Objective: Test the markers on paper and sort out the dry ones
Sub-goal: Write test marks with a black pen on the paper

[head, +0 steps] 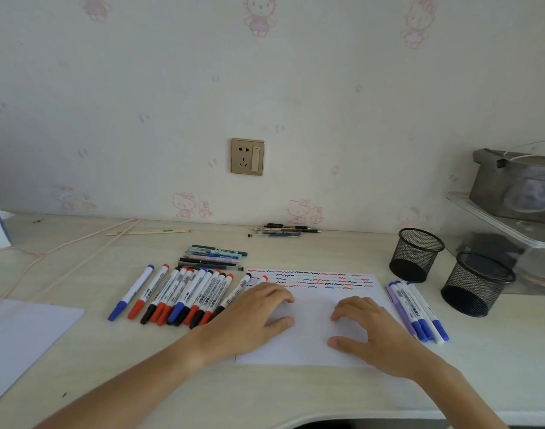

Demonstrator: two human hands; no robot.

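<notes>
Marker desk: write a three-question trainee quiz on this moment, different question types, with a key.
1. True or false: the left hand grips a marker.
2. The two mesh cups stand on which side of the paper: A left, B right, C behind it?
3. Fill in: the squiggles on the paper are red, blue and ____.

Key: 1 false, both it and the right hand lie flat on the paper. 2 B. 3 black.
</notes>
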